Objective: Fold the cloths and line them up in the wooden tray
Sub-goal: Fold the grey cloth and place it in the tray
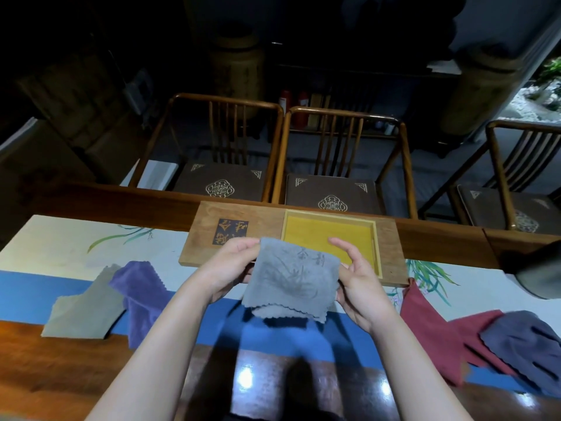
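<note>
A grey cloth (291,282) with a faint printed pattern hangs folded in the air above the table's middle. My left hand (233,262) pinches its upper left corner. My right hand (358,278) holds its right edge, fingers curled behind it. Just beyond the cloth lies the wooden tray (239,217), a flat board with a yellow-lined square recess (315,235) at its right half; nothing lies in the recess. Loose cloths lie on the table: a beige one (82,314) and a purple one (142,296) at left, a red one (431,326) and a dark blue one (525,344) at right.
The table carries a painted runner (54,238) with blue and cream bands. Three wooden chairs (334,165) stand along the far edge. A dark object (537,271) sits at the right edge of the table.
</note>
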